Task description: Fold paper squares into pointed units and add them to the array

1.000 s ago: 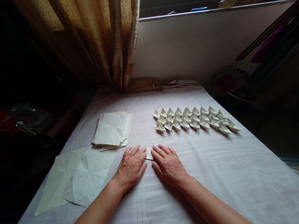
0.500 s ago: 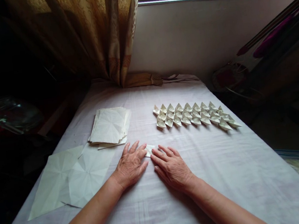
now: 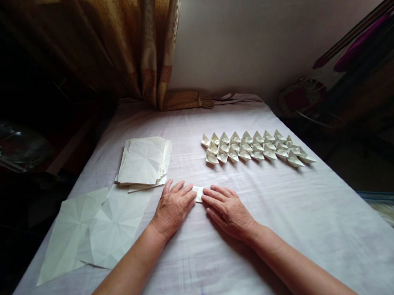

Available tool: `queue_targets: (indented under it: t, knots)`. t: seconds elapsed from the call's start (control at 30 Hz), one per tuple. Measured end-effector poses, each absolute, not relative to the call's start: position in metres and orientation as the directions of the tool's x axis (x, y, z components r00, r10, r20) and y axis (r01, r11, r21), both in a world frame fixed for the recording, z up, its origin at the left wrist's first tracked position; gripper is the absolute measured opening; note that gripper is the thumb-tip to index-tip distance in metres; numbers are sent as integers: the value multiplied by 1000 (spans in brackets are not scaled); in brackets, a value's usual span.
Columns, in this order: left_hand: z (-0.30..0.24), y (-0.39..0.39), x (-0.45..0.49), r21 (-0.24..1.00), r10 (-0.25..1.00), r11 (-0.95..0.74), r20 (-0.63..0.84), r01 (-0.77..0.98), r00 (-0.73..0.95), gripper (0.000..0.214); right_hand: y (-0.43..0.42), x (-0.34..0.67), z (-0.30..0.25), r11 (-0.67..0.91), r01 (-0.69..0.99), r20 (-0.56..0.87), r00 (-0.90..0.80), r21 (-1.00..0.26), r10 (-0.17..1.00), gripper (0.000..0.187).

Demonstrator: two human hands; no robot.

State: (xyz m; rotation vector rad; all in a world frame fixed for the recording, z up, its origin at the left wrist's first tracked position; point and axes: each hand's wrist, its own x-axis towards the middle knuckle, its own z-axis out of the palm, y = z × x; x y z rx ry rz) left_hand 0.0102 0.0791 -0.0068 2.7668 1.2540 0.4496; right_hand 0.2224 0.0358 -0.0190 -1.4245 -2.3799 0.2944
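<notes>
Rests a bare left hand and a bare right hand palm down, with loosely extended fingers, just apart from each other, and touches with both the sides of a small, flat, white folded paper piece between them on a pale lavender, cloth-covered table. Has a stack of creased white paper sheets just beyond the left hand, large overlapping white paper sheets to its left, and close-set rows of small pointed cream paper shapes beyond the right hand
</notes>
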Motion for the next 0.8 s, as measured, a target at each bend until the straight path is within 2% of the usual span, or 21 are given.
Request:
queue_targets:
  t: [0.2,0.37,0.67,0.8]
  knots:
    - [-8,86,6,169,714,-699,224,695,663,22,51,222,-19,439,843,186,-399,-309,898,41]
    - [-7,91,0,110,662,-748,210,655,720,24,53,213,-18,383,881,146,-356,-276,923,41]
    - [-21,56,16,50,733,-651,300,757,611,39,43,218,-18,402,876,129,-381,-266,915,44]
    - [-19,52,12,88,738,-663,249,744,627,39,45,223,-19,423,872,148,-397,-245,906,45]
